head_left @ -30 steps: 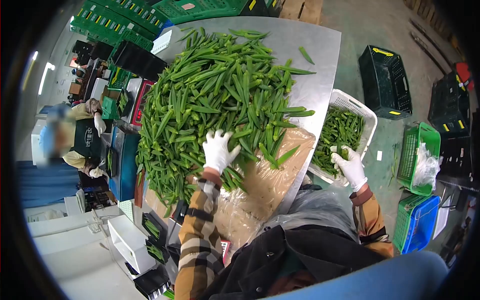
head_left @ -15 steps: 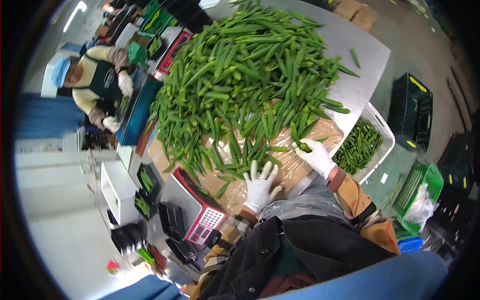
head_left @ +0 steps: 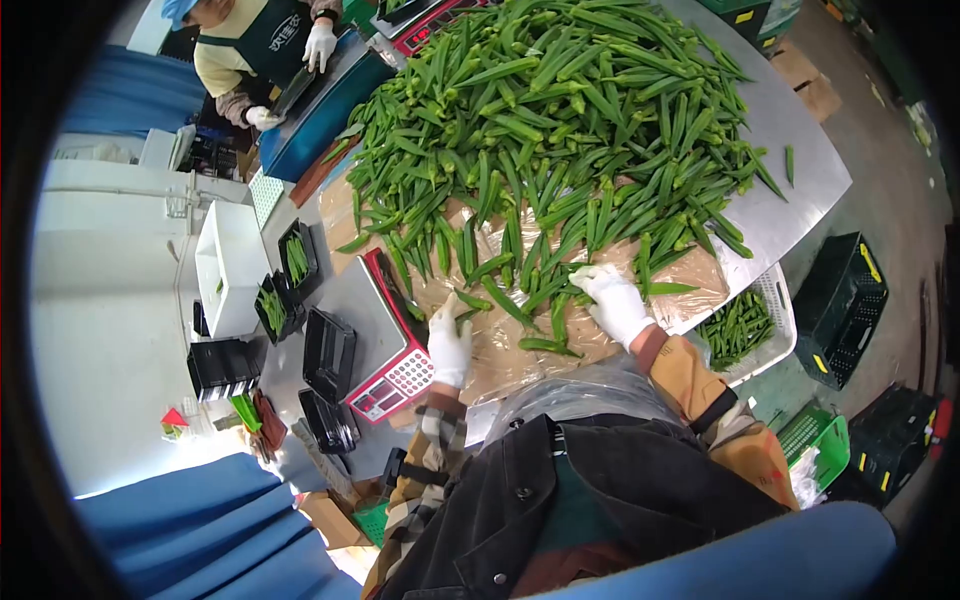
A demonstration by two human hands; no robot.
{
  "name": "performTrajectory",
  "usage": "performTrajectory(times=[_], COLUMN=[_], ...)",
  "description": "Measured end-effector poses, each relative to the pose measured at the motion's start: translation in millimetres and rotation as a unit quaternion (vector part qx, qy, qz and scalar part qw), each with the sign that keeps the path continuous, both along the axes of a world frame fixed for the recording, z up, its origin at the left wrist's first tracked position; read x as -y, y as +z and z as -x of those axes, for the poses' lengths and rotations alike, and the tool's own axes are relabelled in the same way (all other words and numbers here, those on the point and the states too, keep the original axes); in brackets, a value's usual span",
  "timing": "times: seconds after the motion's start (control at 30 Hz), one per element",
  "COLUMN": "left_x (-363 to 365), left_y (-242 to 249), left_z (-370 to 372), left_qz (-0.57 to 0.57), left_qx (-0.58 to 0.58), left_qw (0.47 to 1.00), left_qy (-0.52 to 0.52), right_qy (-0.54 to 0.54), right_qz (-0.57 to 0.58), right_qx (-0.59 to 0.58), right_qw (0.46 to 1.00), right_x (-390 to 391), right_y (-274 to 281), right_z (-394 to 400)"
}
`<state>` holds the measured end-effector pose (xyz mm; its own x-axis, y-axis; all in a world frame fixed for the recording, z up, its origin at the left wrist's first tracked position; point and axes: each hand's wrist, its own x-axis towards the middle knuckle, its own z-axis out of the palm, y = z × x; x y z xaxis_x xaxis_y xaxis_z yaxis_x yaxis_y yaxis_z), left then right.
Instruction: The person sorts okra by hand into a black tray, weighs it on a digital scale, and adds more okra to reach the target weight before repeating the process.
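Observation:
A large heap of green okra (head_left: 560, 130) covers the metal table and spills onto plastic-covered brown cardboard (head_left: 500, 355). My left hand (head_left: 450, 345), in a white glove, is beside the scale, its fingers stretched forward and thumb apart. An okra pod (head_left: 473, 302) lies at its fingertips. My right hand (head_left: 615, 308), also gloved, reaches over the heap's near edge with fingers apart and slightly bent, touching or just above pods there. Between the hands several loose pods lie on the plastic, one (head_left: 548, 347) close to me.
A red-framed scale (head_left: 405, 375) stands left, beside black trays (head_left: 328, 352), some holding okra. A white crate (head_left: 785, 325) of okra sits below the table's right edge, near a dark crate (head_left: 840, 310). Across the table, a gloved person (head_left: 270, 50) works at another station.
The view has shifted, so the table appears lower and further right. My left hand has moved left toward the scale. My right hand has let go of its pod, and more pods lie between my hands.

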<state>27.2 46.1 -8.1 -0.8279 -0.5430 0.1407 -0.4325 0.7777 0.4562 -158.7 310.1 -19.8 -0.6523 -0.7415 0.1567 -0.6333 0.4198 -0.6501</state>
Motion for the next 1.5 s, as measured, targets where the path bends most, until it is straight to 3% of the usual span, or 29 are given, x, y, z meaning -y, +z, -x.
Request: performTrajectory(times=[0.1, 0.23, 0.33, 0.37, 0.4, 0.47, 0.5, 0.57, 0.63, 0.67, 0.77, 0.83, 0.97, 1.1, 1.17, 1.3, 1.33, 1.4, 1.43, 1.5], left_x=[8.9, 9.0, 0.7, -8.5, -11.0, -11.5, -10.3, -7.0, -0.4, 3.4, 15.0, 19.5, 24.6, 25.9, 29.1, 39.5, 39.6, 26.1, 20.9, -7.6], left_y=[-21.7, -12.4, 5.9, 21.2, 21.6, 8.1, -1.7, -16.6, -17.2, -17.0, -18.0, -8.8, -9.5, -22.8, -23.6, -2.5, 0.3, -5.5, -17.2, -23.0], left_z=[0.7, -5.1, 5.2, 28.7, 37.6, 51.7, 52.6, 52.5, 48.8, 47.3, 32.4, 33.9, 72.9, 101.6, 101.7, 106.5, 113.2, 128.0, 136.1, 142.8], left_qz=[0.031, 0.005, -0.032, -0.046, -0.057, -0.034, 0.038, 0.185, 0.178, 0.174, 0.022, -0.093, -0.042, 0.052, 0.000, -0.134, -0.186, -0.164, -0.097, -0.001], left_qx=[0.182, 0.052, -0.003, -0.067, -0.044, 0.024, 0.044, 0.081, 0.177, 0.224, 0.084, 0.008, -0.023, 0.135, 0.146, 0.087, 0.062, -0.005, 0.000, 0.083], left_qw=[0.983, 0.999, 0.998, 0.989, 0.986, 0.975, 0.969, 0.940, 0.926, 0.916, 0.969, 0.980, 0.992, 0.978, 0.983, 0.985, 0.978, 0.982, 0.985, 0.988], left_qy=[0.007, -0.012, -0.046, -0.124, -0.152, -0.220, -0.240, -0.277, -0.283, -0.284, -0.233, -0.178, -0.121, -0.153, -0.113, -0.065, -0.070, -0.092, -0.139, -0.127], right_qy=[0.028, -0.014, -0.067, -0.089, -0.093, -0.101, -0.118, -0.127, -0.137, -0.158, -0.226, -0.218, -0.221, -0.210, -0.215, -0.202, -0.235, -0.260, -0.266, -0.241], right_qz=[-0.078, -0.146, -0.072, -0.105, -0.116, -0.137, -0.137, -0.181, -0.192, -0.196, -0.193, -0.150, -0.116, -0.243, -0.255, -0.141, -0.113, -0.160, -0.116, -0.170], right_qx=[-0.098, -0.039, 0.020, 0.028, 0.019, 0.001, -0.044, -0.022, -0.007, 0.038, 0.152, 0.205, 0.190, 0.153, 0.177, 0.251, 0.246, 0.159, 0.067, -0.030], right_qw=[0.992, 0.988, 0.995, 0.990, 0.989, 0.985, 0.983, 0.975, 0.972, 0.967, 0.943, 0.942, 0.949, 0.935, 0.926, 0.936, 0.933, 0.939, 0.955, 0.955], right_x=[20.9, 13.2, 3.7, 4.7, 7.0, 19.5, 25.4, 32.7, 33.3, 29.6, 20.2, 9.9, 38.6, 75.5, 76.4, 28.7, 25.7, 31.2, 34.3, 40.1], right_y=[-5.1, 1.0, -1.2, -0.1, -0.1, -7.7, -18.4, -31.2, -28.1, -25.3, 25.3, 25.6, 26.9, -2.4, -3.5, 27.3, 31.1, 38.5, 22.2, -2.4], right_z=[5.4, 15.3, 8.6, 8.5, 4.1, -6.6, -12.6, -19.3, -20.5, -21.4, -17.7, -15.2, -33.1, -59.0, -57.9, -41.9, -37.1, -25.1, -22.0, -10.4])
